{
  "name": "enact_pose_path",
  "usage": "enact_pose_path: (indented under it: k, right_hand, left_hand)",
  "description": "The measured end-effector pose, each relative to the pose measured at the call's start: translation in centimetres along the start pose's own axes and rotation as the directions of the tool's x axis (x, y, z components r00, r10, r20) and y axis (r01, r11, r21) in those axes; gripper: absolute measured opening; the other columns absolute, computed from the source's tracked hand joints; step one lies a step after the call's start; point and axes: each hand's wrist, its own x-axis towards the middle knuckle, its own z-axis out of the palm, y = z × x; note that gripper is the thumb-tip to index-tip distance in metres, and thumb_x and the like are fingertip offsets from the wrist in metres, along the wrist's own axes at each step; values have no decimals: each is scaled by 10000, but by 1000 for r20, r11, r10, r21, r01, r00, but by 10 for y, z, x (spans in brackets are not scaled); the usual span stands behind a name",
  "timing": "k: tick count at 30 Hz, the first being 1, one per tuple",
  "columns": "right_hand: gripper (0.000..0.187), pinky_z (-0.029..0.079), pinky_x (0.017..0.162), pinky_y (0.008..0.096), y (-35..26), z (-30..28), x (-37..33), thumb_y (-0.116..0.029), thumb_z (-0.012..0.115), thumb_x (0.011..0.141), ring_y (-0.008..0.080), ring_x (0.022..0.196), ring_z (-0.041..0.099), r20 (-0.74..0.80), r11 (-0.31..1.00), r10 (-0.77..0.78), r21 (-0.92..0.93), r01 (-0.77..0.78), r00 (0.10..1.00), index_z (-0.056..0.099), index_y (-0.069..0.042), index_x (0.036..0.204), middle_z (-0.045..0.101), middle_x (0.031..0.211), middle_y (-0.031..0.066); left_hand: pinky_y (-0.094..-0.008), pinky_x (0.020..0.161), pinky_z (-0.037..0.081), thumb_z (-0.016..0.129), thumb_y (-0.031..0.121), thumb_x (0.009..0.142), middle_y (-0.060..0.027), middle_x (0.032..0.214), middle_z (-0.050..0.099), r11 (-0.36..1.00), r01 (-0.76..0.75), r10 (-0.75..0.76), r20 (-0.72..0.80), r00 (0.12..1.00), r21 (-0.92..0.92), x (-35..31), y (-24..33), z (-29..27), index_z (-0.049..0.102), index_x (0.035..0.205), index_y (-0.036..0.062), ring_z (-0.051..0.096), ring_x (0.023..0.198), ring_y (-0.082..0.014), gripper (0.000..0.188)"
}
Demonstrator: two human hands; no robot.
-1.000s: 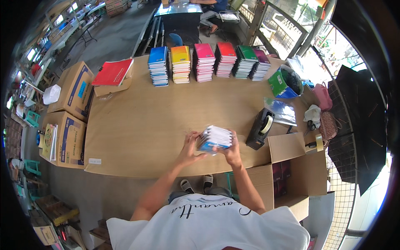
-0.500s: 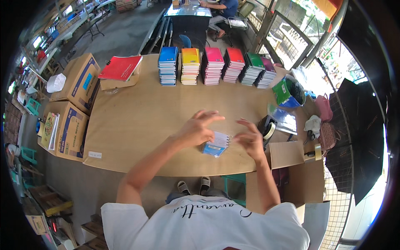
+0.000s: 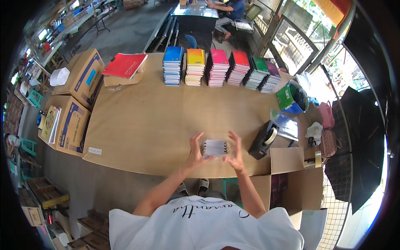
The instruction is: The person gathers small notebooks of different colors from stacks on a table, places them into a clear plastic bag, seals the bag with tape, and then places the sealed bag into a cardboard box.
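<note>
1. Currently holding the left hand (image 3: 195,155) spread and curved, just beside the left end of a wrapped bundle of notebooks (image 3: 215,147).
2. Holding the right hand (image 3: 236,156) likewise spread and curved, just beside the right end of that bundle, pinching nothing.
3. Framing the bundle between both hands, near the front edge of the brown surface (image 3: 166,121); being unable to tell touching from barely apart at either end.
4. Seeing a pale top on the bundle, dark marks along its two ends and shiny film around it.
5. Facing six notebook stacks in a row along the far edge: a blue stack (image 3: 172,66), a yellow stack (image 3: 195,66), a pink stack (image 3: 217,68), a red stack (image 3: 238,67), a green stack (image 3: 256,73) and a purple stack (image 3: 270,78).
6. Having a black tape dispenser (image 3: 259,146) standing near the right hand, and a silvery packet (image 3: 287,126) lying just beyond it.
7. Having an open cardboard box (image 3: 307,187) sitting at the near right corner, and a green and blue container (image 3: 285,98) standing toward the far right.
8. Having a red notebook (image 3: 126,65) lying on a low cardboard tray (image 3: 126,81) at the far left, near two large cartons (image 3: 73,125).
9. Wearing a white shirt (image 3: 208,227).
</note>
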Motion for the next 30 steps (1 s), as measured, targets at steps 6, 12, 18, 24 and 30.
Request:
enact_pose_path:
  k: [6, 12, 18, 24, 30]
  right_hand:
    - [417, 490, 756, 417, -94, -45, 60, -122, 721, 682, 261, 961, 624, 637, 748, 70, -543, 382, 768, 592, -105, 1079, 631, 1119, 28]
    - [209, 503, 701, 364, -40, -48, 97, -59, 686, 698, 248, 868, 621, 800, 803, 10, -364, 472, 600, 640, -91, 899, 637, 948, 44]
    - [224, 470, 806, 359, -59, -11, 107, -63, 730, 655, 255, 983, 569, 754, 618, -304, -309, 722, 583, 660, -146, 850, 557, 1127, 61]
    - [921, 485, 834, 351, 12, 8, 66, -25, 778, 653, 202, 918, 591, 492, 943, 208, 129, -307, 845, 316, -188, 1433, 469, 1265, 160]
    - [1244, 525, 698, 302, 25, 9, 59, -39, 783, 647, 176, 772, 615, 385, 957, 242, 54, -284, 890, -113, -202, 1495, 417, 1325, 227]
  left_hand:
    - [-443, 936, 425, 833, 243, 660, -158, 1221, 394, 993, -85, 77, 95, 993, 83, -15, -4, -12, 462, 1169, 75, 398, 1174, -323, 652]
    - [-542, 1019, 330, 817, 299, 655, -90, 1378, 342, 865, -428, 209, 587, 782, 263, 27, 9, -52, 505, 1273, 197, 289, 1310, -322, 700]
    - [-607, 1104, 140, 798, 424, 638, -69, 1514, 190, 753, -579, 60, 844, 533, 312, 62, 27, -64, 508, 1315, 332, 49, 1427, -339, 743]
    - [-609, 1093, 132, 807, 442, 636, -84, 1524, 159, 752, -545, 129, 728, 673, 370, 42, 8, -44, 591, 1223, 276, 17, 1422, -389, 647]
    - [-547, 1070, 202, 800, 384, 682, -221, 1456, 227, 988, -146, 142, 81, 987, 44, 9, 18, -26, 634, 1080, 199, 186, 1368, -393, 469]
